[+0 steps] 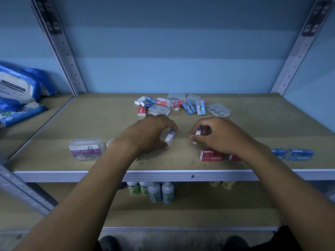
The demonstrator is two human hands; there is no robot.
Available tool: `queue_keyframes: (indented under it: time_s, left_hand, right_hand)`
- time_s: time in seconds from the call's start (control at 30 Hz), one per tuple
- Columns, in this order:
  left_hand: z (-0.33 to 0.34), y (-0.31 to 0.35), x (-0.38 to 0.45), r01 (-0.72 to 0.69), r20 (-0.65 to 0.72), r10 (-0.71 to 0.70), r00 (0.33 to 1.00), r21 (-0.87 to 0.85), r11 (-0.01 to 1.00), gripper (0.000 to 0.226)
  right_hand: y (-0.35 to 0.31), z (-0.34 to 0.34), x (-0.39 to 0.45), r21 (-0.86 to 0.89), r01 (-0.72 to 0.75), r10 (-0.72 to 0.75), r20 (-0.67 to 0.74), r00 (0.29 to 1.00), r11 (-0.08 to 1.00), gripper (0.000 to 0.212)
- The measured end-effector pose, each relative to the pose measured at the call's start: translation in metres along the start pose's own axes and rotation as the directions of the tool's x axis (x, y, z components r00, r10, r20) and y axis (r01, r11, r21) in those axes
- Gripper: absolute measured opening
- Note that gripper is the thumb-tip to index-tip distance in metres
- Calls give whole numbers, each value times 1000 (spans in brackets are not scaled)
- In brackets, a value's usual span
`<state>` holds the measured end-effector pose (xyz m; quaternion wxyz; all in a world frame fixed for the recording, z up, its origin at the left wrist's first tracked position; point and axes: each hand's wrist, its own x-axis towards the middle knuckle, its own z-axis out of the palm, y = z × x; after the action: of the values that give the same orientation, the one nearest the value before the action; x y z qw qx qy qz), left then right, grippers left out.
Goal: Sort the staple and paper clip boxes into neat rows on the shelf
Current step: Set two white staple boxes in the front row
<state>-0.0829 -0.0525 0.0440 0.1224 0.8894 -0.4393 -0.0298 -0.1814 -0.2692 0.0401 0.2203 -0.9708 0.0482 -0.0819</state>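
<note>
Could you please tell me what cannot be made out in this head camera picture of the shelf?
- Second red staples box: mostly hidden under the right hand's wrist.
- Clear box beside the paper clip box: mostly covered by the left hand's wrist.
- Print on the purple-and-white boxes that both hands hold: too small, partly covered by fingers.
- Heap at the back: box count unclear, they overlap.
- Bottles below: tops hidden by the shelf edge.

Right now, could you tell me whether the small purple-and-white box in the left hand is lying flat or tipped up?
Tipped up. The purple-and-white box stands on edge, held between the left hand fingers and thumb.
</note>
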Motion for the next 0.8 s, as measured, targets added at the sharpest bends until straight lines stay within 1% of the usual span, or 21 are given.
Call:
queue_keyframes:
  time_s: [0.07, 0.1, 0.17, 0.27, 0.33, 0.47, 0.53, 0.63, 0.7, 0.8]
  left_hand:
    - [2, 1, 1, 9, -11, -9, 1000, -14, 1000, 44]
    - [2, 2, 1, 12, -18, -12, 1000, -23, 1000, 42]
    - [1, 5, 0, 25, -41, -27, 999, -46, 999, 38]
    - [1, 7, -1, 55, -62, -60, 996, -73, 996, 36]
    - [0, 8, -1, 68, -64, -73, 995, -68, 995, 39]
    - [-3, 3, -4, 158, -5, -158, 987, -45, 986, 45]
    - [-5, 0, -5, 140, 17, -140, 990, -6, 990, 36]
    - [-8, -2, -7, 137, 26, -136, 990, -2, 991, 20]
    - [-12, -1, -9, 157, 17, -157, 987, -9, 988, 18]
    - [-17, 1, -16, 181, 9, -181, 984, -7, 984, 22]
  right_hand:
    - [-1, 1, 0, 0, 18, -18, 5, 1000, 1000, 8]
    - [-1, 1, 0, 4, 31, -31, 8, 999, 1000, 10]
    - [-2, 2, -1, 40, 38, -39, 12, 999, 998, 22]
    - [-5, 1, -2, 115, 1, -5, 36, 999, 993, 44]
    - [-4, 2, -2, 134, -10, 3, 50, 999, 991, 49]
    - [-2, 3, -2, 126, -13, 7, 47, 999, 992, 42]
    - [-2, 3, -1, 98, -3, 0, 29, 1000, 995, 33]
    - [-4, 2, -1, 84, 9, -10, 8, 1000, 996, 16]
    - [-6, 1, -2, 101, 2, -4, 18, 1000, 995, 11]
    - [-12, 0, -5, 111, 2, -10, 71, 997, 994, 11]
